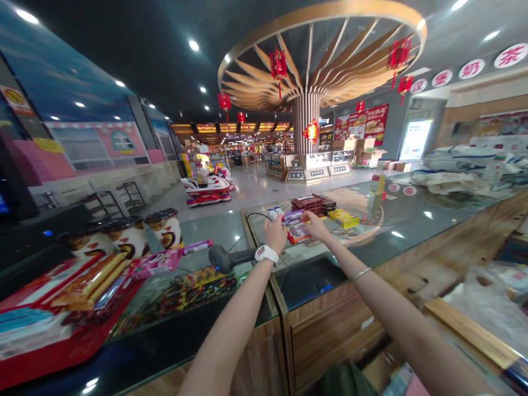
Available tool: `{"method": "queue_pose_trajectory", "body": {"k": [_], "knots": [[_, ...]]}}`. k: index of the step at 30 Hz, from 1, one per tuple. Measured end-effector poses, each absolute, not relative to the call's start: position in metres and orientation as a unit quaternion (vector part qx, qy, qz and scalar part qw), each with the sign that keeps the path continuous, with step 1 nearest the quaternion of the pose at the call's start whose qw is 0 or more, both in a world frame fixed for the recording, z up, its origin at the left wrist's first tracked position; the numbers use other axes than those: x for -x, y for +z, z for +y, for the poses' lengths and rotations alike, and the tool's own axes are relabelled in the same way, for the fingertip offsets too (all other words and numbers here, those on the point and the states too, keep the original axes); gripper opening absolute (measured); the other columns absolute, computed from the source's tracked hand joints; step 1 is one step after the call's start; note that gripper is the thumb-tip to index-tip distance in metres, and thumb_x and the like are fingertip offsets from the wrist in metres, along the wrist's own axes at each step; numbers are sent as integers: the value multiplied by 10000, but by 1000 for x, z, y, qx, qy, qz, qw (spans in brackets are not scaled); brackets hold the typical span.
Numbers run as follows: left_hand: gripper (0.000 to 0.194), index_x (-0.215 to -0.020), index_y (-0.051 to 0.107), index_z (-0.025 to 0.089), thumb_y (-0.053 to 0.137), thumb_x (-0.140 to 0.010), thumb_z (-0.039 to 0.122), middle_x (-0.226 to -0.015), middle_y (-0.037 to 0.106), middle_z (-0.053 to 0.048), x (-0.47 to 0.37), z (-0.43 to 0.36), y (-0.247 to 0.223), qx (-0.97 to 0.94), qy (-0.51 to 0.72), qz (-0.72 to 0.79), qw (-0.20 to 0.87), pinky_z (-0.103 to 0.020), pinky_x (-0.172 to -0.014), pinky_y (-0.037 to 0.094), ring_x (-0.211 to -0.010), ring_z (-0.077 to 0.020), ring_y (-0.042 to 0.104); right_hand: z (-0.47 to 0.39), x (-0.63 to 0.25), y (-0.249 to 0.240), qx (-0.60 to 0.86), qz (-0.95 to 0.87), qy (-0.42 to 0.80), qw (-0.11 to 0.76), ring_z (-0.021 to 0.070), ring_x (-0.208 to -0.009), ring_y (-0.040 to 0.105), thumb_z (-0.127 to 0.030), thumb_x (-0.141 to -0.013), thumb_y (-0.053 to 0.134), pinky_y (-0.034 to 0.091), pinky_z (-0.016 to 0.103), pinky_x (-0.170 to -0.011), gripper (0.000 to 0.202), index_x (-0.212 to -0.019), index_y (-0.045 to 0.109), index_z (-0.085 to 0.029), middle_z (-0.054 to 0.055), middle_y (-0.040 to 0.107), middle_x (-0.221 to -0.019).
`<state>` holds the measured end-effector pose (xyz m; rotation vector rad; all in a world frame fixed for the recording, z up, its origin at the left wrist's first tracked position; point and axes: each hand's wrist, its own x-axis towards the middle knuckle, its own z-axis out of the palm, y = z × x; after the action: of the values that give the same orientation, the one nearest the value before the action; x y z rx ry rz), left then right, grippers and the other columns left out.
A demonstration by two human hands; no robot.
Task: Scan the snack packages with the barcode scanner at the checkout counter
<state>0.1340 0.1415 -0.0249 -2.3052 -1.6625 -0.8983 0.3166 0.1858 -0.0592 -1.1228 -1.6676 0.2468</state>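
Note:
Over the glass counter, my left hand (276, 233), with a white watch at its wrist, is closed at the left end of a purple-wrapped snack bar (293, 216). My right hand (317, 226), wearing a thin bangle, pinches the right end of that bar. Just beneath lie more wrapped bars (297, 233), white and orange-red. Behind them sits a stack of dark brown packets (308, 203). To the right is a yellow box (344, 219). My fingertips are small in view and partly hide the bar's ends.
A black handheld scanner (229, 257) lies left of my hands, near another purple bar (198, 247). Further left stand printed cups (164, 228) and a red tray (70, 357) of packaged snacks. Plastic-covered items (457, 159) occupy the counter's far right. Wooden drawers (330, 335) are below.

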Motion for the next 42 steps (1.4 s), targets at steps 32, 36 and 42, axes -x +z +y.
{"method": "queue_pose_trajectory", "body": {"k": [32, 36, 42], "knots": [[447, -1269, 602, 167, 470, -846, 98, -1452, 522, -123, -136, 128, -38, 791, -281, -537, 80, -455, -1174, 299, -1382, -270, 420, 190, -320, -89, 476, -722, 105, 491, 258, -1235, 514, -149, -702, 532, 355, 491, -1104, 318, -1006, 618, -182, 118, 612, -1181], [451, -1293, 587, 162, 477, -857, 120, -1492, 477, -128, -135, 117, -31, 796, -283, -528, 88, -477, -1193, 271, -1418, -272, 376, 181, -316, -85, 478, -715, 88, 502, 270, -1348, 446, -168, -727, 559, 302, 505, -1153, 481, -1206, 599, -173, 153, 553, -1353], [454, -1301, 574, 187, 468, -863, 132, -1487, 491, -90, -113, 95, -7, 786, -307, -528, 97, -473, -1211, 247, -1412, -250, 390, 163, -295, -62, 439, -762, 20, 476, 303, -1412, 386, -220, -769, 603, 261, 545, -1176, 591, -1353, 538, -156, 186, 462, -1482]]}}
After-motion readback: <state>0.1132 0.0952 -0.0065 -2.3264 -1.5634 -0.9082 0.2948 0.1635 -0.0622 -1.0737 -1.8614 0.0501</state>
